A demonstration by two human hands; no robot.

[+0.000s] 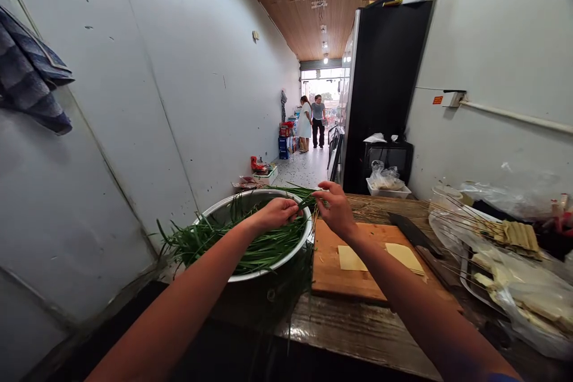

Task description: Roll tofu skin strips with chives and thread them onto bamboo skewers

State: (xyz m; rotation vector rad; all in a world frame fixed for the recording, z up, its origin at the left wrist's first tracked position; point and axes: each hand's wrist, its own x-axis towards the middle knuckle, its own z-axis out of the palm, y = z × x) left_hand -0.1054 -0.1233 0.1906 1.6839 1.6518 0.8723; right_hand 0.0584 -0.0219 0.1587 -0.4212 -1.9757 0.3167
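A large white-rimmed bowl [306, 237] on the left of the table is heaped with long garlic chives [257, 256], many hanging over its rim. Above its right side, my left hand [278, 213] is closed around a small bunch of chives. My right hand [335, 210] is just to the right, thumb and forefinger pinching at the stalks while its other fingers are raised. Beneath my right forearm lies a wooden cutting board [329, 280] with pale yellow tofu-skin-like sheets [351, 258] on it, partly hidden by the arm.
A cleaver [414, 234] rests along the board's right edge. Farther right are thin skewers [474, 221], a metal tray [465, 277] and plastic bags [532, 298]. A tall black cabinet [385, 71] stands beyond the table. Two people [312, 120] stand near the far doorway.
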